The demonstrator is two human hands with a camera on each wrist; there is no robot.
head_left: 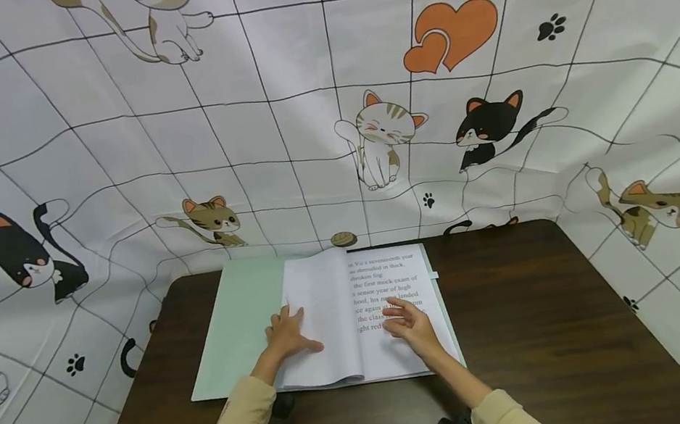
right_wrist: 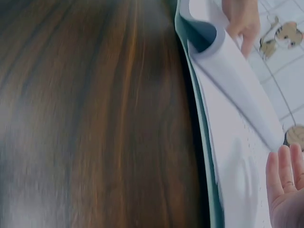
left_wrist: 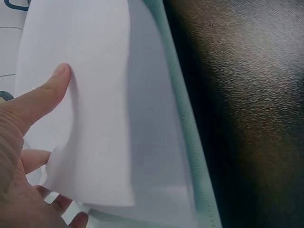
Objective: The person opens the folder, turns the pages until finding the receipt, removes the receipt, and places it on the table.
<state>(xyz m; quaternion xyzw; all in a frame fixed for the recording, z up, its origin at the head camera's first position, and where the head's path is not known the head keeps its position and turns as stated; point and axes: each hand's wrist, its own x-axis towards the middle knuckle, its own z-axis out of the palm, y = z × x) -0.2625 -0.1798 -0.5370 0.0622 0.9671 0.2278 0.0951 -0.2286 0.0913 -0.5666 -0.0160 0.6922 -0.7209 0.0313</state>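
Note:
A document folder with a pale green cover (head_left: 245, 329) lies spread on the table, its white sheets turned over to the left. My left hand (head_left: 286, 334) rests on the turned sheets (head_left: 329, 316), thumb and fingers spread apart. In the left wrist view its thumb (left_wrist: 59, 76) touches the bowed white paper (left_wrist: 102, 118), with the other fingertips along the sheet's edge. Over the printed right-hand page (head_left: 401, 357) hovers my right hand (head_left: 413, 329), fingers loosely bent and holding nothing. The right wrist view shows the turned sheets rolled up in a curve (right_wrist: 237, 71) near the spine.
The dark wooden table (head_left: 546, 313) extends to both sides of the folder. Behind it and at the sides hangs a white gridded cloth (head_left: 301, 130) with printed cats. A small white tab (head_left: 434, 275) sticks out from the right page edge.

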